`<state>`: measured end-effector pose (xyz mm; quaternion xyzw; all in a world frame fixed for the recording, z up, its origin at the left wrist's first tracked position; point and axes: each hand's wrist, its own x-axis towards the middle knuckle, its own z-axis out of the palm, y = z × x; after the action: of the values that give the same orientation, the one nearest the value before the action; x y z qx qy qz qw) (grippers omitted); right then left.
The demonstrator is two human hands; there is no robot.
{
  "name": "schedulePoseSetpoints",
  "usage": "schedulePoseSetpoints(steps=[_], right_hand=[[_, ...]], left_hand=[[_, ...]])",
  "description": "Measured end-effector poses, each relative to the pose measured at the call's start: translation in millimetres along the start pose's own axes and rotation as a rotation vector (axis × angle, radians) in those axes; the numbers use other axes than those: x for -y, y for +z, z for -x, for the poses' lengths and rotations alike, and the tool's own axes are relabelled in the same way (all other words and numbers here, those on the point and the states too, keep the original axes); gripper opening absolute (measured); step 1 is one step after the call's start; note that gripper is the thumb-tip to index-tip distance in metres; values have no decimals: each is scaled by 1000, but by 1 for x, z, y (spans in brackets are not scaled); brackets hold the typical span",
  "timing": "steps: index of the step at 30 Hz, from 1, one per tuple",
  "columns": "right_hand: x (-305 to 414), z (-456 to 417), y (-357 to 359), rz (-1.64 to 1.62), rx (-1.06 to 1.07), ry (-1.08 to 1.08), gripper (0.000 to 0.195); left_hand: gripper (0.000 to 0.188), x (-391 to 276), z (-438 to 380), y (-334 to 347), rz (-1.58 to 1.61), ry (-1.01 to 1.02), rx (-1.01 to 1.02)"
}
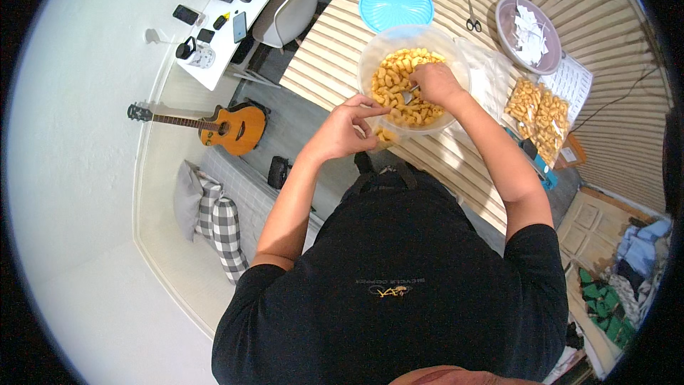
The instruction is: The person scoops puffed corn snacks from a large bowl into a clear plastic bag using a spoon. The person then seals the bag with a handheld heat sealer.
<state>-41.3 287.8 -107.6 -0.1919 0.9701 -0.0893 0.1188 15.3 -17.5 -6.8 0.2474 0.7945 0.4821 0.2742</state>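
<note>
A large translucent plastic tub [368, 59] stands at the table's near edge, partly filled with yellow, curved macaroni-shaped snacks [395, 72]. Inside it, my right hand [435, 84] grips a metal spoon [408, 97], whose bowl rests among the snacks. My left hand [350, 124] is at the tub's near left rim, its fingers holding a small clear plastic bag [383, 141] with some snacks in it. The bag's mouth is partly hidden by the fingers and the tub.
A blue lid [396, 5] lies behind the tub on the striped tablecloth [331, 56]. To the right are scissors [473, 22], a basin [502, 37] of white paper pieces, clear plastic bags [483, 67], filled snack bags [539, 112], a printed sheet [572, 77] and a blue bag sealer [534, 160].
</note>
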Motion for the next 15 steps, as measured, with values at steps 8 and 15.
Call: schedulePoseSetpoints(steps=[8,15], right_hand=[[0,6,-14,-181,55,105,26],[4,25,-68,-134,-36,68,28]], left_hand=[[72,0,0,0,15,-14,0],[69,2,0,0,3,1,-14]])
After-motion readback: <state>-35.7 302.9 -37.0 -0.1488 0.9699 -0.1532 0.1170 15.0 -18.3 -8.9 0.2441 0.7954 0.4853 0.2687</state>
